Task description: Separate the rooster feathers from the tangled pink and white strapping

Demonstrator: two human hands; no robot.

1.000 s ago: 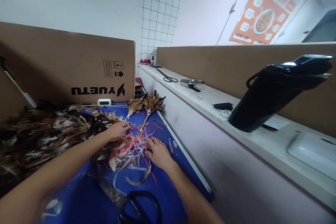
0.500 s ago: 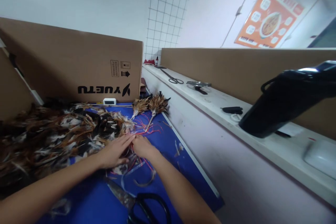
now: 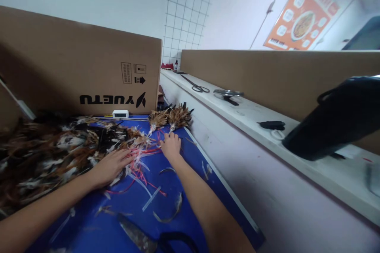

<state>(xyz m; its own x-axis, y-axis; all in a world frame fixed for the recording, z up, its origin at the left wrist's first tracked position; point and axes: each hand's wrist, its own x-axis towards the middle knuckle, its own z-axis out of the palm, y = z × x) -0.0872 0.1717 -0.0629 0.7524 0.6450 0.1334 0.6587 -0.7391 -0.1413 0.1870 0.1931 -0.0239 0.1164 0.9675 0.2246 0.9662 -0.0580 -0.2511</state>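
Observation:
My left hand (image 3: pixel 114 164) lies with its fingers stretched out at the edge of the feather pile, touching pink strings (image 3: pixel 138 168). Beyond it, my right hand (image 3: pixel 172 148) has its fingers curled at the end of strings that run straight across from the left hand. It covers the stem of one tied feather bundle (image 3: pixel 179 116); another feather bundle (image 3: pixel 158 118) lies just left of that. A heap of brown, black and white loose feathers (image 3: pixel 59 154) spreads along the left. Scissors with dark handles (image 3: pixel 139 235) lie at the near edge, partly cut off.
Cardboard (image 3: pixel 118 51) stands behind the blue tabletop (image 3: pixel 118 213), with a small white display device (image 3: pixel 120 114) before it. Along the right, a white ledge (image 3: pixel 252 112) holds another pair of scissors (image 3: pixel 196 85), a black item (image 3: pixel 271 125) and a large black container (image 3: pixel 332 118).
My hands have moved apart: the left back toward the feather pile, the right forward toward the tied bundles. The pink strings between them are now uncovered.

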